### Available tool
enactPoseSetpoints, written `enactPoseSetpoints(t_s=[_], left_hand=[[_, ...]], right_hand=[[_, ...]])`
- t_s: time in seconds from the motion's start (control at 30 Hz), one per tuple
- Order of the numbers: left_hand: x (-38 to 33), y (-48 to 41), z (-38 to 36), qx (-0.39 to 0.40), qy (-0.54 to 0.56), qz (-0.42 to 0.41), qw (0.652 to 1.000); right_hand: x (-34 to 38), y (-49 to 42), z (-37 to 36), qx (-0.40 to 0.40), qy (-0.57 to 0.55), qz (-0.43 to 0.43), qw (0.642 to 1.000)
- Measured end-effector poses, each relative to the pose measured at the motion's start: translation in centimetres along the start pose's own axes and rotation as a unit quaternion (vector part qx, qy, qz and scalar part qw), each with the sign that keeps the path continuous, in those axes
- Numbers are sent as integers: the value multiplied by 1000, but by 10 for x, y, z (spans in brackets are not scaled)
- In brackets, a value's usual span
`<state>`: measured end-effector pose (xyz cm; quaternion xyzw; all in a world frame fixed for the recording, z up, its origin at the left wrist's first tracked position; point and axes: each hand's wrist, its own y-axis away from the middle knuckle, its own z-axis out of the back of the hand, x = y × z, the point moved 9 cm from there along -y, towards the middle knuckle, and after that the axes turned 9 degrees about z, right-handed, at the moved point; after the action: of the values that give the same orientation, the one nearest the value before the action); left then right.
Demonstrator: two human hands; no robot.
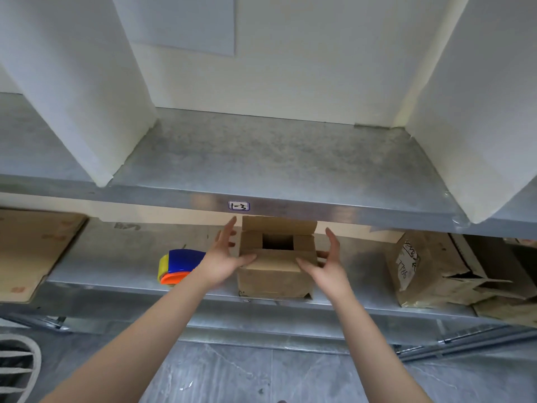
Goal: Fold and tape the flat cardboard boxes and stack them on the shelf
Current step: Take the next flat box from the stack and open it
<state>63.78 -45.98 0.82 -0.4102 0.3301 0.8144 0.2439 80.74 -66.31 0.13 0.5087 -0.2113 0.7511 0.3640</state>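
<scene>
A small brown cardboard box (274,279) stands on the lower metal shelf (116,283), near its front edge. Its side flaps are folded in, leaving a dark square gap in the middle; the far flap stands up and the near flap lies down. My left hand (225,257) is at the box's left side with the thumb on the near flap and fingers spread. My right hand (327,261) mirrors it at the right side, thumb on the same flap. A blue, orange and yellow tape dispenser (178,266) lies on the shelf left of my left wrist.
The upper metal shelf (276,161), labelled 1-3, has white dividers (87,91) at left and right. Flat cardboard (32,251) lies at the lower shelf's left end. Crumpled, written-on boxes (430,271) sit at its right. Grey floor lies below.
</scene>
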Motion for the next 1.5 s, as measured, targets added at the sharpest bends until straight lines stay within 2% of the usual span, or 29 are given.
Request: enactPoseSetpoints(t_s=[0.13,0.3,0.43,0.63,0.97,1.17,1.33,1.5], left_hand=[[-14,-12,-9,97,18,-23,995],[-8,1,-1,2,-17,-85,996],[0,18,-14,31,-35,-97,994],[-2,25,-18,18,-27,-89,996],[18,34,-36,12,-6,-69,998],[26,31,-55,20,-84,-51,995],[36,29,-41,10,-59,-39,997],[38,29,-26,8,-48,-39,998]], right_hand=[[7,-21,2,56,25,-22,998],[9,-8,0,92,43,20,995],[9,10,12,69,73,48,994],[13,12,13,69,62,19,995],[7,32,23,21,96,56,994],[9,17,17,56,122,40,990],[9,21,5,76,101,47,991],[5,23,-7,60,62,50,995]])
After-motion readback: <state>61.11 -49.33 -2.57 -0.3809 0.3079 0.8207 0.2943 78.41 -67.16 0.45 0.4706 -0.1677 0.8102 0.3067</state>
